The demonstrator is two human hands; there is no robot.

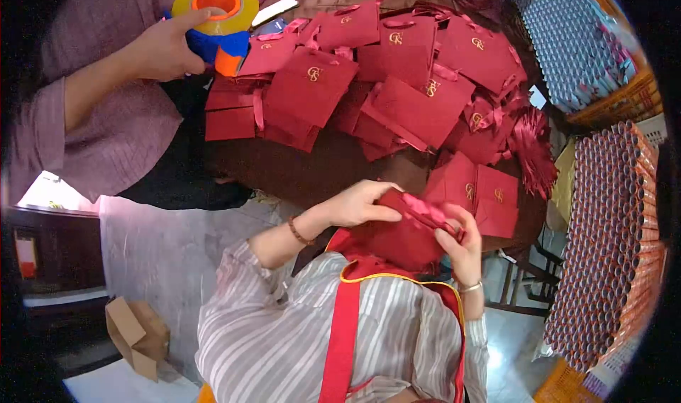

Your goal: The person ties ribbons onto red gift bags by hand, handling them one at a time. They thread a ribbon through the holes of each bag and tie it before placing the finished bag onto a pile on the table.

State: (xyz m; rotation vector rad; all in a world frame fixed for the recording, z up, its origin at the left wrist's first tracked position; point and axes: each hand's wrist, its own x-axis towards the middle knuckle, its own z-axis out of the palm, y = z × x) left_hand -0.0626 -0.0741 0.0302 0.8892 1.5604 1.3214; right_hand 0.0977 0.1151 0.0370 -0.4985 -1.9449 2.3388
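Observation:
In the head view, a small red paper gift bag (404, 236) with pink ribbon handles is held close to my chest. My left hand (358, 204), a beaded bracelet at its wrist, grips the bag's upper left edge. On the opposite side, the fingers of my right hand (462, 250) are closed on the bag's top edge near the ribbon (422, 208). Just beyond my hands, more red gift bags (457, 183) with gold lettering lie on the brown-covered table (284, 172).
A co-worker's hand (167, 52) at the upper left holds a blue tape dispenser (206, 45) with yellow tape. Piled red bags (308, 76) cover the far table. Dark red tassels (532, 147) hang at right, beside stacked tubes (596, 240). A cardboard box (138, 335) stands lower left.

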